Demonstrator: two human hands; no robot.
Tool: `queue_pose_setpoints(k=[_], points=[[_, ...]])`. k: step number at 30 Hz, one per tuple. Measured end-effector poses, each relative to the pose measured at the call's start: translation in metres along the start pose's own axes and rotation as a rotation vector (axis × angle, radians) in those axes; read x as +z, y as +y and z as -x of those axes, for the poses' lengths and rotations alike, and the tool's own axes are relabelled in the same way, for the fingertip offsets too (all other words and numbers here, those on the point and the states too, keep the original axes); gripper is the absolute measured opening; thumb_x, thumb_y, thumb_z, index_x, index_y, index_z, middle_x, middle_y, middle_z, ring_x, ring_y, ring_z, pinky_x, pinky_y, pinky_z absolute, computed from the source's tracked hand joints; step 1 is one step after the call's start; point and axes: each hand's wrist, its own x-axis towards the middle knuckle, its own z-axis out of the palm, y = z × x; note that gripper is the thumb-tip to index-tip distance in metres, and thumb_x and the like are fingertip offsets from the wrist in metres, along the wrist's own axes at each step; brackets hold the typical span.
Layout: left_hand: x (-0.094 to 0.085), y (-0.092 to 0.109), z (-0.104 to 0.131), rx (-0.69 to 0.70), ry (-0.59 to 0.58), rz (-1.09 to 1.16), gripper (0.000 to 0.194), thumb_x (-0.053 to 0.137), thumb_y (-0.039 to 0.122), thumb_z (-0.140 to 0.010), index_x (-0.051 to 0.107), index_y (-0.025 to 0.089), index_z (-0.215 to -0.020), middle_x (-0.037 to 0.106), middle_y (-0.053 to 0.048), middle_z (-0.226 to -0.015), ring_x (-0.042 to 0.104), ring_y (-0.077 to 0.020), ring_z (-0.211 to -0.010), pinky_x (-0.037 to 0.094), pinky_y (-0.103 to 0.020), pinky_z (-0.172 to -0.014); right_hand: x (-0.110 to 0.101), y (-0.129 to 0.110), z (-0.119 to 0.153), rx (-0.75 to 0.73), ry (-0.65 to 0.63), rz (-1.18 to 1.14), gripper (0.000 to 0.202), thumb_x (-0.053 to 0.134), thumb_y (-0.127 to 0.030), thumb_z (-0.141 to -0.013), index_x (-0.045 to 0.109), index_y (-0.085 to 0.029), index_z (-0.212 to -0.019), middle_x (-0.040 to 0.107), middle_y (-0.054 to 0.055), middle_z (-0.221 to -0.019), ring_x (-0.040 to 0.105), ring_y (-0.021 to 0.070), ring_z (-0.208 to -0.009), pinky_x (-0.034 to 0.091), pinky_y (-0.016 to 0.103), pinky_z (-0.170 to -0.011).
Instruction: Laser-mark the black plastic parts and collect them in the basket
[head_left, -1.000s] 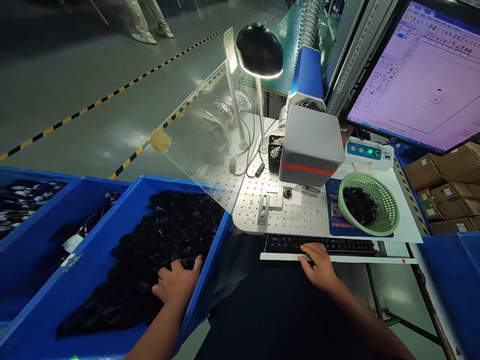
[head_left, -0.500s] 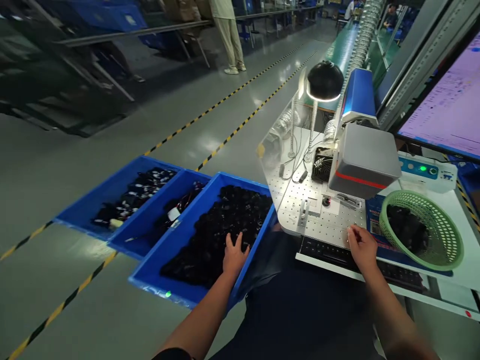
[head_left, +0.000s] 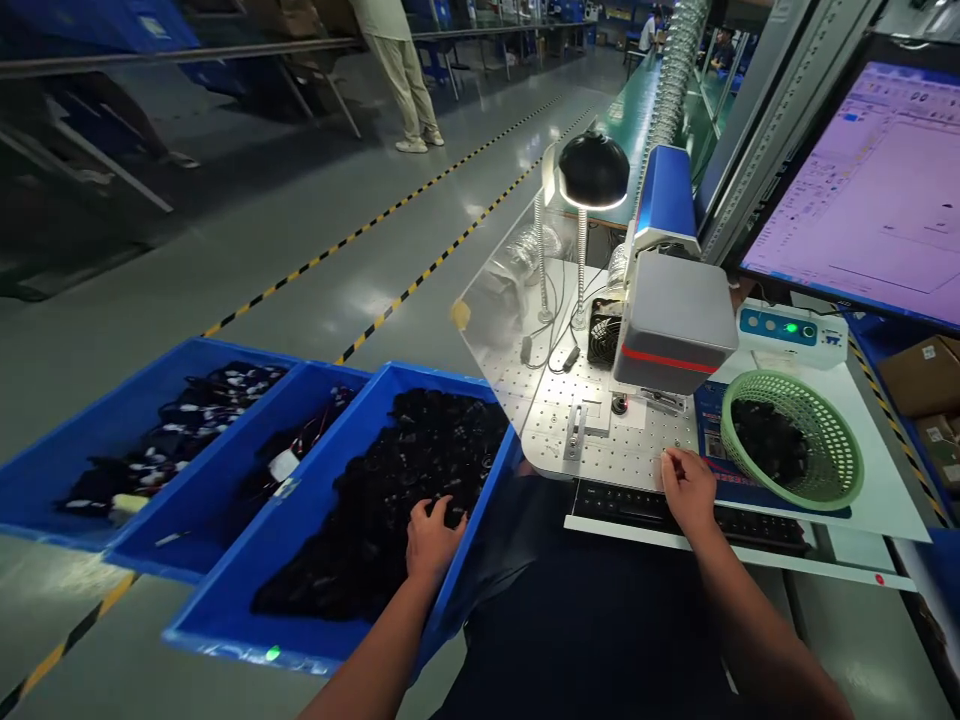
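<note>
My left hand (head_left: 433,540) is over the right side of a blue bin (head_left: 217,625), its curled fingers at a heap of small black parts (head_left: 390,480). Whether it grips one of them is hidden. My right hand (head_left: 688,488) rests at the front edge of a perforated metal plate (head_left: 622,455), fingers closed together; anything between them is too small to make out. Right of it stands a green basket (head_left: 836,455) with black parts (head_left: 769,440) inside. A grey machine head (head_left: 679,315) with a red stripe hangs above the plate.
Two more blue bins (head_left: 45,425) with wired parts stand at the left. Behind the plate are a lit black lamp (head_left: 594,168) and a fan (head_left: 604,330). A keyboard (head_left: 626,505) lies below the plate, and a monitor (head_left: 870,190) is at right. A person (head_left: 401,75) stands farther back.
The view has turned right, showing more of the monitor. My left hand's spread fingers have curled down into the black parts. My right hand stays at the plate's edge.
</note>
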Motion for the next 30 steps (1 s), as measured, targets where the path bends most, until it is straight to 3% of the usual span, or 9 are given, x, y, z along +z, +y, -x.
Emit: queue_pose_setpoints(k=[5, 8, 12, 17, 24, 27, 30], points=[[-0.003, 0.006, -0.006, -0.095, -0.085, -0.044, 0.070, 0.049, 0.058, -0.086, 0.051, 0.016, -0.142, 0.036, -0.021, -0.149, 0.050, -0.0402, -0.123, 0.045, -0.053, -0.102, -0.005, -0.005, -0.001, 0.020, 0.013, -0.108, 0.025, 0.056, -0.038, -0.096, 0.072, -0.019, -0.098, 0.070, 0.007, -0.084, 0.062, 0.0188, -0.070, 0.054, 0.036, -0.069], [-0.004, 0.008, -0.009, -0.111, -0.145, -0.044, 0.071, 0.049, 0.058, -0.086, 0.051, 0.017, -0.143, 0.031, -0.021, -0.154, 0.045, -0.0429, -0.130, 0.043, -0.055, -0.103, -0.011, -0.009, -0.004, 0.049, 0.009, -0.199, 0.030, 0.053, -0.039, -0.099, 0.073, -0.019, -0.089, 0.071, 0.009, -0.092, 0.066, 0.0214, -0.083, 0.055, 0.037, -0.074], [-0.003, 0.004, -0.011, -0.145, -0.124, 0.033, 0.062, 0.052, 0.055, -0.084, 0.057, 0.021, -0.135, 0.037, -0.017, -0.150, 0.045, -0.0378, -0.132, 0.045, -0.049, -0.103, -0.014, -0.015, -0.014, 0.104, -0.001, -0.247, 0.050, 0.044, -0.040, -0.103, 0.064, -0.021, -0.061, 0.073, 0.009, -0.093, 0.068, 0.0228, -0.092, 0.055, 0.038, -0.078], [-0.002, -0.005, -0.012, -0.147, -0.078, 0.160, 0.053, 0.054, 0.059, -0.081, 0.064, 0.022, -0.118, 0.048, -0.015, -0.131, 0.053, -0.0316, -0.123, 0.045, -0.042, -0.103, 0.002, -0.018, -0.032, 0.078, -0.002, -0.239, 0.053, 0.041, -0.036, -0.102, 0.057, -0.022, -0.053, 0.074, 0.009, -0.092, 0.068, 0.0233, -0.093, 0.053, 0.040, -0.082], [-0.008, -0.015, -0.019, -0.175, -0.118, 0.195, 0.052, 0.054, 0.059, -0.077, 0.064, 0.018, -0.108, 0.057, -0.017, -0.114, 0.051, -0.0349, -0.126, 0.045, -0.044, -0.103, 0.019, -0.025, -0.046, 0.052, 0.015, -0.256, 0.032, 0.043, -0.022, -0.094, 0.072, -0.021, -0.080, 0.074, 0.006, -0.090, 0.066, 0.0232, -0.088, 0.052, 0.038, -0.080], [-0.010, -0.014, -0.022, -0.154, -0.199, 0.200, 0.056, 0.059, 0.058, -0.072, 0.065, 0.019, -0.113, 0.057, -0.018, -0.117, 0.059, -0.0351, -0.115, 0.051, -0.045, -0.095, 0.031, -0.029, -0.054, 0.051, 0.023, -0.216, 0.032, 0.044, -0.027, -0.097, 0.072, -0.020, -0.082, 0.072, 0.007, -0.088, 0.065, 0.0230, -0.088, 0.051, 0.037, -0.082], [-0.011, -0.011, -0.024, -0.142, -0.248, 0.181, 0.064, 0.061, 0.058, -0.068, 0.063, 0.018, -0.118, 0.059, -0.019, -0.115, 0.063, -0.0372, -0.106, 0.053, -0.048, -0.088, 0.051, -0.035, -0.067, 0.068, -0.027, -0.111, 0.025, 0.055, -0.033, -0.094, 0.072, -0.018, -0.105, 0.070, 0.006, -0.087, 0.064, 0.0234, -0.086, 0.051, 0.037, -0.083]])
